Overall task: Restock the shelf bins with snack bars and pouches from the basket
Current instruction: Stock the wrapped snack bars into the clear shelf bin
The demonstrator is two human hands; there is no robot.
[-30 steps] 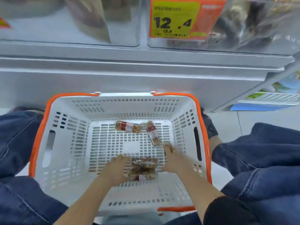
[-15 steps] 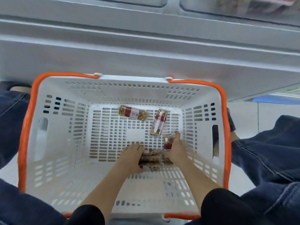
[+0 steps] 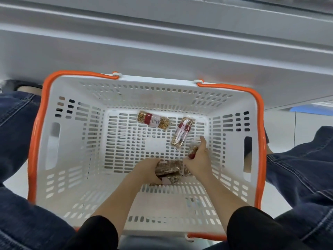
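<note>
1. A white basket (image 3: 59,159) with orange handles fills the centre of the frame, set on the floor between a person's knees in dark jeans (image 3: 297,177), below a grey shelf (image 3: 162,42) that spans the top.
2. The left hand (image 3: 146,170), at lower centre, curls round a stack of bars (image 3: 169,171) lying on the basket floor.
3. The right hand (image 3: 198,159), just right of the stack, grips another bar (image 3: 193,150), its forefinger pointing toward the top of the frame.
4. Two loose bars lie further up: one (image 3: 154,120) almost level at upper centre, one (image 3: 182,132) tilted just to its right, its lower end close to the right hand.
5. Black sleeves (image 3: 252,226) cover both upper forearms along the bottom edge.
</note>
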